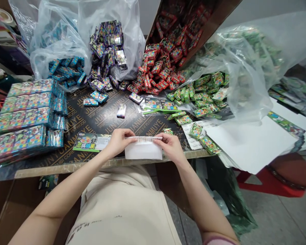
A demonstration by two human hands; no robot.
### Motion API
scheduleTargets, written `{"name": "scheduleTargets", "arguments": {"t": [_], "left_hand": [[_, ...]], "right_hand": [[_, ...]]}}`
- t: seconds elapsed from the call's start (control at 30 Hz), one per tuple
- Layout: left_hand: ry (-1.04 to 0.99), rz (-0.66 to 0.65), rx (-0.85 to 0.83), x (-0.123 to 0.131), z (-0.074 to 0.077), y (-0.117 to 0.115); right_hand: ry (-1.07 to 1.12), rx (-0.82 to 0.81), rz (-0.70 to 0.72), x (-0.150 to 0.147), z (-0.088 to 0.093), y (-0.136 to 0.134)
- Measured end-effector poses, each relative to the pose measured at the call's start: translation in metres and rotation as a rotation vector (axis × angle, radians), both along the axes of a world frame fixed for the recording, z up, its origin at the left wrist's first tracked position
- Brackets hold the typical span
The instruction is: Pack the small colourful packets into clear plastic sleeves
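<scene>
I see the left hand and right hand pinching both ends of the white card, seemingly keeping it straight, red boxes beyond the fingers.

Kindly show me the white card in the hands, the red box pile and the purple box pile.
White card [143, 151], head view: its lower part.
Red box pile [164, 61], head view: its middle boxes.
Purple box pile [108, 54], head view: its middle boxes.

Left grip and right grip level, fingers curled and pinching, bare forearms angled inward
</scene>
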State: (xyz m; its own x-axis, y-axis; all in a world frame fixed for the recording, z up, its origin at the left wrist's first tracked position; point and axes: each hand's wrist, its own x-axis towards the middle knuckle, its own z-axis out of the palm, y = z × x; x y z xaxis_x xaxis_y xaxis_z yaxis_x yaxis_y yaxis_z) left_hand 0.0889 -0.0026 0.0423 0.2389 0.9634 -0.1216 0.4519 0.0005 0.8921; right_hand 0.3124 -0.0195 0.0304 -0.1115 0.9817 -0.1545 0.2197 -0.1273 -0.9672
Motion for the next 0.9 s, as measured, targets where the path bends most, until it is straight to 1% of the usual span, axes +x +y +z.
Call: {"name": "scheduleTargets", "arguments": {"t": [0.07, 0.13, 0.27, 0.33, 0.37, 0.47, 0.53, 0.57, 0.63, 0.7, 0.77, 0.83, 0.9], "left_hand": [[-0.022, 0.029, -0.099, -0.003, -0.007, 0.005], [-0.058, 0.042, -0.161, -0.003, -0.014, 0.01], [-0.147, 0.04, -0.304, 0.0, -0.025, 0.02], [-0.202, 0.058, -0.395, 0.001, -0.032, 0.024], [-0.218, 0.077, -0.429, 0.002, -0.035, 0.027], [-0.203, 0.152, -0.473, 0.003, -0.048, 0.035], [-0.181, 0.188, -0.488, 0.004, -0.057, 0.041], [-0.172, 0.197, -0.496, 0.005, -0.061, 0.043], [-0.158, 0.206, -0.513, 0.01, -0.067, 0.048], [-0.148, 0.206, -0.531, 0.02, -0.072, 0.052], [-0.143, 0.197, -0.544, 0.033, -0.075, 0.055], [-0.139, 0.184, -0.55, 0.047, -0.077, 0.057], [-0.138, 0.176, -0.554, 0.057, -0.077, 0.058]], "right_hand": [[0.015, -0.008, 0.02, 0.002, -0.003, 0.002], [0.01, -0.014, 0.021, 0.005, -0.009, 0.004], [-0.081, -0.002, -0.012, 0.013, -0.024, 0.007], [-0.225, 0.053, -0.022, 0.019, -0.03, 0.009], [-0.334, 0.113, -0.04, 0.023, -0.032, 0.01], [-0.74, 0.312, -0.176, 0.037, -0.042, 0.011], [-0.917, 0.329, -0.214, 0.05, -0.052, 0.011], [-0.954, 0.306, -0.203, 0.057, -0.057, 0.011], [-0.944, 0.289, -0.192, 0.069, -0.063, 0.011], [-0.889, 0.344, -0.244, 0.075, -0.063, 0.011], [-0.82, 0.423, -0.273, 0.072, -0.059, 0.012], [-0.776, 0.453, -0.211, 0.063, -0.056, 0.012], [-0.812, 0.414, -0.109, 0.052, -0.057, 0.013]]}}
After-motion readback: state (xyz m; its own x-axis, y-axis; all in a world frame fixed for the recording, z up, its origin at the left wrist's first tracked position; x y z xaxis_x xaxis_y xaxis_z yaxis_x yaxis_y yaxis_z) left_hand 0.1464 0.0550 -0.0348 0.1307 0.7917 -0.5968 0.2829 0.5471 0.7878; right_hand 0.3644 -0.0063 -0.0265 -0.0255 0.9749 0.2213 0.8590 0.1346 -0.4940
